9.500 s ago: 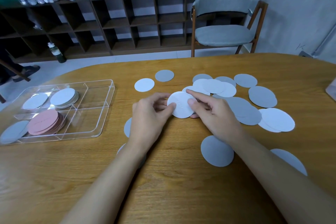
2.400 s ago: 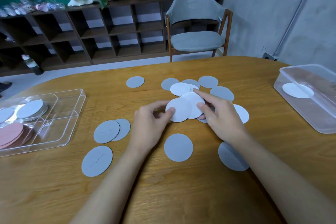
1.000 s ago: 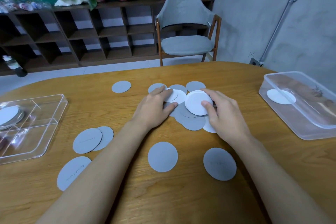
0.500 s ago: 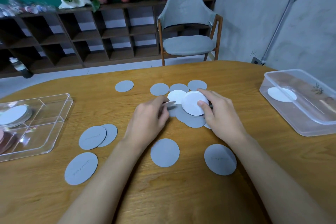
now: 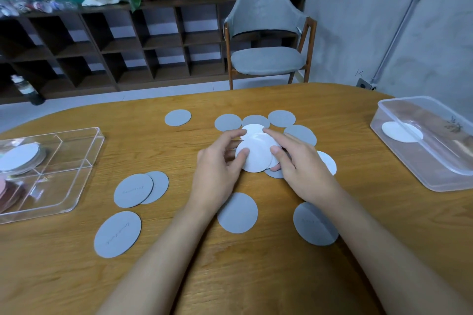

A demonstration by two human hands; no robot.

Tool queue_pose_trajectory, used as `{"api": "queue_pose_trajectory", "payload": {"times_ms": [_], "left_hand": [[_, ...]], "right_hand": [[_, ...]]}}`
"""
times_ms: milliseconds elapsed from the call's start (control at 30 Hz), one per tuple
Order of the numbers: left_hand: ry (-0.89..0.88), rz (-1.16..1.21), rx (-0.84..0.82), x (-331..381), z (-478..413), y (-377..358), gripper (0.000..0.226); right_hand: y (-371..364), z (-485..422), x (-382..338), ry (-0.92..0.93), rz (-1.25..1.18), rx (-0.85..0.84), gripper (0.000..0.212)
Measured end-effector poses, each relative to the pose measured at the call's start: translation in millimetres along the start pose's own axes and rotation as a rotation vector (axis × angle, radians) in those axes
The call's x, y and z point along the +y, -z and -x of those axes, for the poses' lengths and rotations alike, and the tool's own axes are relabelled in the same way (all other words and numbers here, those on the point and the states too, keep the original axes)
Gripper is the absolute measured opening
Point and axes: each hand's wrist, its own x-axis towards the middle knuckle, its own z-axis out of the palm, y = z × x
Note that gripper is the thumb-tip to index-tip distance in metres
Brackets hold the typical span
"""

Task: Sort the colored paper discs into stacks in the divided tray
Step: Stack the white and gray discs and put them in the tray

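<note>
Grey round paper discs (image 5: 237, 212) lie flat on the wooden tabletop (image 5: 256, 276). Beyond them, left hand (image 5: 217, 169) and right hand (image 5: 304, 169): each grip pinches the white paper disc stack (image 5: 253, 155) at its rim. Likely light, flimsy, slippery: hold opposite edges.

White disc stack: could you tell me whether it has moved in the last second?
Yes: the white disc stack moved left and nearer, toward the near grey disc.

The white discs (image 5: 253, 156) are showing plain and unmarked, while some grey-blue discs (image 5: 237, 212) are carrying faint darker lettering. The table (image 5: 281, 276) is glowing honey-brown with darker grain. The clear divided tray (image 5: 76, 186) is showing a pink stack (image 5: 10, 197) and a white stack (image 5: 21, 158).
</note>
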Motion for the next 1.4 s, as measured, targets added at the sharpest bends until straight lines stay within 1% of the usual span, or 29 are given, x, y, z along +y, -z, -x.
{"api": "queue_pose_trajectory", "payload": {"times_ms": [100, 267, 400, 467, 533, 733, 867, 1033, 1233, 1400], "left_hand": [[-0.028, -0.068, 0.014, -0.6, 0.0, -2.0, 0.038], [-0.090, -0.117, 0.058, -1.8, 1.6, 1.4, 0.034], [-0.286, -0.304, 0.092, -7.1, 3.0, 3.6, 0.032], [-0.340, -0.383, 0.113, -8.5, 2.4, 4.1, 0.033], [-0.357, -0.412, 0.124, -8.7, 1.7, 3.9, 0.033], [-0.202, -0.235, 0.063, -0.8, 2.6, 2.2, 0.029], [-0.129, -0.146, -0.001, 8.2, 0.6, 3.7, 0.025], [-0.136, -0.404, -0.092, -9.9, -21.0, -6.5, 0.036], [-0.037, -0.485, -0.163, -11.5, -51.0, -29.3, 0.050], [0.011, -0.574, -0.199, -12.7, -71.7, -38.6, 0.048]], "right_hand": [[1.5, 2.7, -5.3, 0.000, 0.037, -0.040, 0.045], [-0.1, 5.4, -7.8, 0.056, 0.255, -0.157, 0.059], [-1.6, 5.9, -5.0, 0.084, 0.253, -0.104, 0.056], [-1.6, 6.2, -4.3, 0.099, 0.215, -0.069, 0.051], [-1.9, 6.5, -3.3, 0.105, 0.182, -0.047, 0.048], [-1.7, 7.0, -0.4, 0.113, 0.163, -0.012, 0.047], [17.9, 7.7, -0.8, 0.083, 0.177, -0.002, 0.045], [53.1, 6.7, 18.5, 0.047, 0.198, 0.050, 0.046], [61.3, 9.3, 41.4, 0.020, 0.168, 0.121, 0.046], [60.1, 6.7, 46.5, 0.015, 0.147, 0.120, 0.047]]}}
